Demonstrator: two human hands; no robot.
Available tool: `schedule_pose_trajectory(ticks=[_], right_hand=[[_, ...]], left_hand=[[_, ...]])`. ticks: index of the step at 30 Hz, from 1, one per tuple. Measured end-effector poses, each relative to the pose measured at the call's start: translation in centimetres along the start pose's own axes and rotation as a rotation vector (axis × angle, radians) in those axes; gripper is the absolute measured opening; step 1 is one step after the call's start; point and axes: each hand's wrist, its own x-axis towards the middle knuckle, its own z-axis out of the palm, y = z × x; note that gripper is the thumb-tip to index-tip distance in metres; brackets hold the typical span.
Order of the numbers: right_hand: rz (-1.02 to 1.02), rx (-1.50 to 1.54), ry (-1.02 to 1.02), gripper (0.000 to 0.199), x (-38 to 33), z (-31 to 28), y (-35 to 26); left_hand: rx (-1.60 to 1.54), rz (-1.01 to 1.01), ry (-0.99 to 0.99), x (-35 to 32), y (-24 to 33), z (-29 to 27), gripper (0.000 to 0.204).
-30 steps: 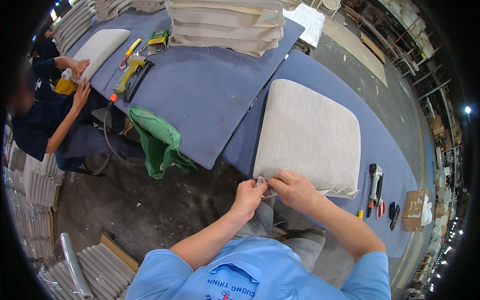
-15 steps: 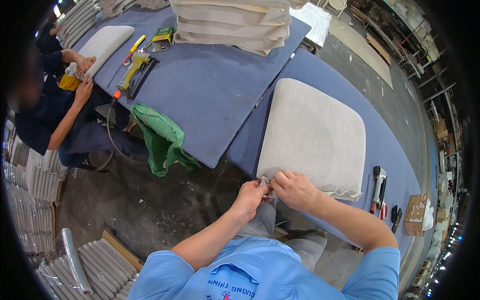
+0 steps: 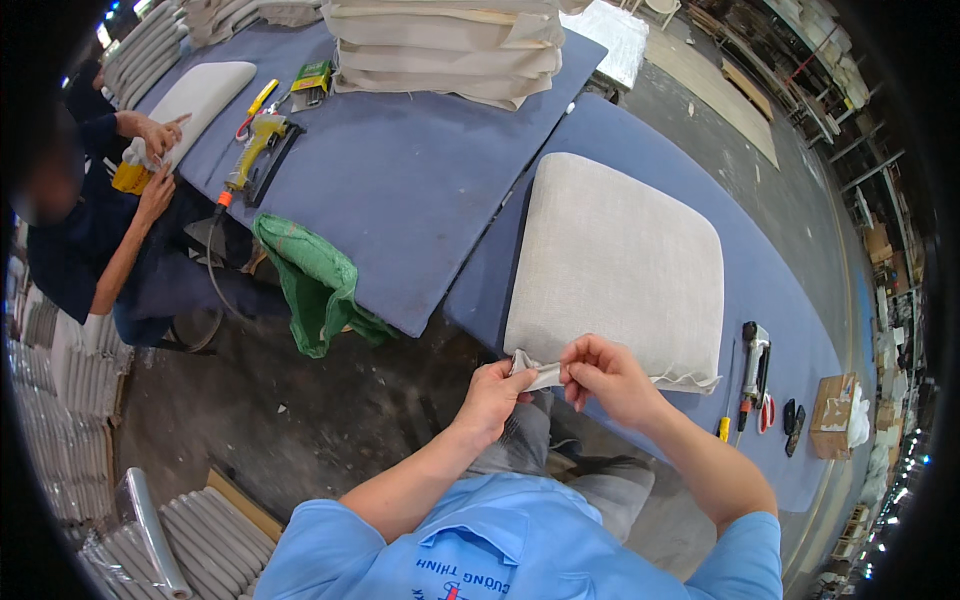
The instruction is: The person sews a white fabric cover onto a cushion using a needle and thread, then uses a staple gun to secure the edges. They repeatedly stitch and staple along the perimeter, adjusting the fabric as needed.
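Both hands are pinched on the same loose flap of fabric (image 3: 540, 375) hanging off the near left corner of the cushion (image 3: 615, 265): left hand (image 3: 495, 395) grips it from below, right hand (image 3: 605, 378) from the side, fingers closed tight on the cloth and nearly touching each other. The cushion is a pale grey square pad lying flat at the near edge of the blue table (image 3: 420, 180), with the flap just off that edge. Along the near edge to the right sit a stapler (image 3: 752, 365), red scissors (image 3: 765, 412) and a small cardboard box (image 3: 832, 402). Over the left edge hangs a green bag (image 3: 315, 285). Farther back there's a yellow staple gun (image 3: 252, 150) near the left side and a stack of cushions (image 3: 445, 50) at the far edge. Another person (image 3: 90, 230) sits at the far left corner, hands on a white pad (image 3: 205, 90).
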Motion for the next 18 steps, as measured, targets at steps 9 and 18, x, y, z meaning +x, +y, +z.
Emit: schedule_pose_trajectory(ticks=[9, 18], right_hand=[[-0.707, -1.364, -0.075, 0.022, 3.8, 0.3, 1.6], [-0.417, -1.021, -0.121, 0.019, -2.9, 0.0, 0.9]], left_hand=[[-0.028, 0.014, -0.036, 0.2, -0.5, -0.4, 0.011], [0.177, -0.051, -0.077, -0.8, 3.0, -1.1, 0.019]])
